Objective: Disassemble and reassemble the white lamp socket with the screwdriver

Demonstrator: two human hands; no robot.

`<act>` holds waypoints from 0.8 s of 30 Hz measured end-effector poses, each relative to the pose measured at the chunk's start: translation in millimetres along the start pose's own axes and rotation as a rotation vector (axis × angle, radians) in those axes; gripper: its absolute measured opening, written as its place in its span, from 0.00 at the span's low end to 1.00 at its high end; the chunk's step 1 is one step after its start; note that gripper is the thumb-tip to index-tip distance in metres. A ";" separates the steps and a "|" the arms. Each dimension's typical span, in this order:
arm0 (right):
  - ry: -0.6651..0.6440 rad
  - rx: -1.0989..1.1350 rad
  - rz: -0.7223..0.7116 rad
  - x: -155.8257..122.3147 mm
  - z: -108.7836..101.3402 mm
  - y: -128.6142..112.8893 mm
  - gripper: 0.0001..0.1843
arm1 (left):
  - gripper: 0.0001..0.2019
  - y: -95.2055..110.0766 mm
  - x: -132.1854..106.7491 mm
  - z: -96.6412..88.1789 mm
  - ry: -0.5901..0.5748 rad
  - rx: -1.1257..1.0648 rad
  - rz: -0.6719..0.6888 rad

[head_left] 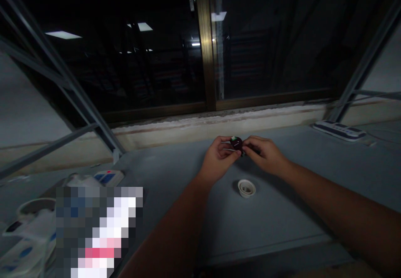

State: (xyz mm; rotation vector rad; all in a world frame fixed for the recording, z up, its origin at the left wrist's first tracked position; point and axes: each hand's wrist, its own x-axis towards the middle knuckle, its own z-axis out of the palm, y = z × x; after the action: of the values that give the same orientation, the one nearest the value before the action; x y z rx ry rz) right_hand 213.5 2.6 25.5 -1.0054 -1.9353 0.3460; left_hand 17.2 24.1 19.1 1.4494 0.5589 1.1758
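Small dark round object (236, 143) pinched between both hands.
It is gripped narrowly by left hand (219, 154) and right hand (261, 152), held clear of the surface (291, 223); white cup (246, 188) just below.

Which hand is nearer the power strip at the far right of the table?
The right hand is nearer, left of the power strip and closer to the camera. The left hand is farther, on the other side of the small dark object.

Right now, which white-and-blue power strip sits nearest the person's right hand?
The power strip at far right, by the window ledge, nearer the right hand; the other power strip, with a red mark, sits far left.
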 end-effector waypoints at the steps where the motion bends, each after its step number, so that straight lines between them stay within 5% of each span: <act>1: -0.001 0.023 0.012 0.0 0.5 -0.2 0.08 | 0.26 1.0 -0.5 0.2 -0.010 0.015 0.009; 16: -0.117 0.560 0.406 -3.1 6.3 6.9 0.12 | 0.13 12.0 -7.2 -1.1 -0.163 0.578 0.385; 21: -0.142 0.545 0.465 -4.2 6.5 -1.9 0.12 | 0.17 20.3 -8.7 4.2 -0.201 0.734 0.461; 24: -0.119 0.400 0.422 -0.6 -1.1 4.7 0.14 | 0.21 17.4 -7.7 4.3 -0.083 0.671 0.411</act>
State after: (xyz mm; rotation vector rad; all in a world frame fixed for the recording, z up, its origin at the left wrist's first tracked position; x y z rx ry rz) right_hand 217.0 4.9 23.0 -1.1317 -1.6490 1.0097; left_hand 13.3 11.1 33.1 2.2575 0.6512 1.2969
